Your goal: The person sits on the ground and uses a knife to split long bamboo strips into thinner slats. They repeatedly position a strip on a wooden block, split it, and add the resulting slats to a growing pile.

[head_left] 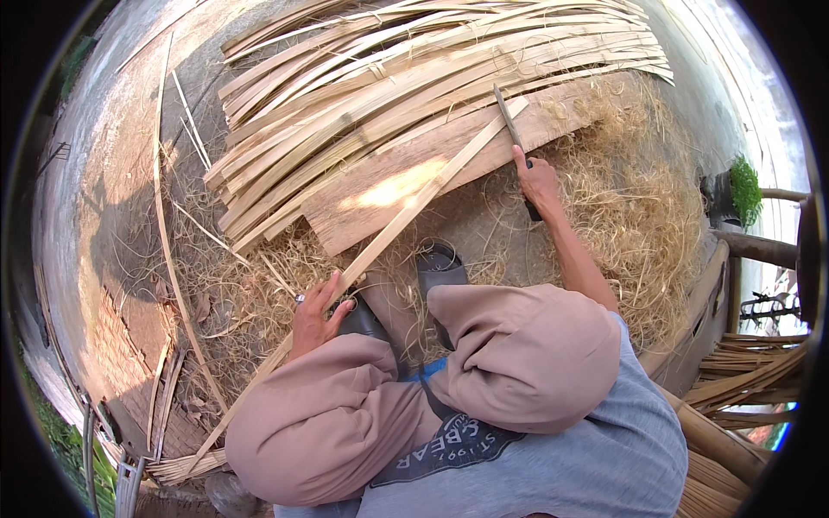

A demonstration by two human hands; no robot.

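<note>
My left hand (pixel 316 319), fingers curled, holds a bamboo strip (pixel 406 212) reaching ahead across a board (pixel 341 216); my right hand (pixel 539 183) clenches a knife (pixel 507 118) beside the strip's tip. Shavings (pixel 643 198) suggest much scraped, this strip seemingly unfinished.

Knife handle (pixel 534 211) — partly covered by right hand (pixel 540 182), strip (pixel 416 208) — partly covered by left hand (pixel 316 318)

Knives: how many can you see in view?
1. The knife is in the right hand, its blade crossing the pale strip near its far end, above the wide board. Others could be hidden under the shavings.
</note>
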